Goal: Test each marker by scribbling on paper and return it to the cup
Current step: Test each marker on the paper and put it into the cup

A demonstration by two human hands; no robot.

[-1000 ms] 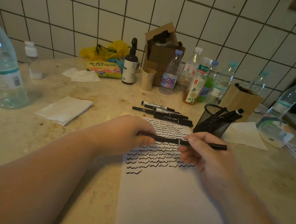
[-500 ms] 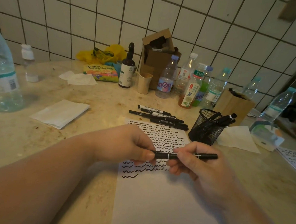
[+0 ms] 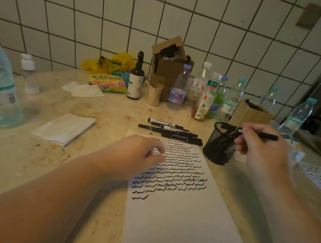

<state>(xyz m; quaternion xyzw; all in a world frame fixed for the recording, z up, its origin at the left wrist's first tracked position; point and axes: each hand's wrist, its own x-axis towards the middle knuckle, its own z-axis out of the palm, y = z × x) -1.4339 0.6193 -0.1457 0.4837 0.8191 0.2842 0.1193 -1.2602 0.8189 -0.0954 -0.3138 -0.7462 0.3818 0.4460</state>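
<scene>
- Right hand (image 3: 258,147) pinches a black marker (image 3: 265,136) over the mesh cup (image 3: 219,144).
- Left hand (image 3: 140,154), loosely curled and empty, rests on scribbled paper (image 3: 177,217).
- Water bottle (image 3: 178,88) label partly reads "nten".

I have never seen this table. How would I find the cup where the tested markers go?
Start at the white paper covered with black scribbles. Just past its far right corner stands the cup, under the right hand holding a marker. It is black wire mesh, unlike the plain beige cup by the bottles.
</scene>
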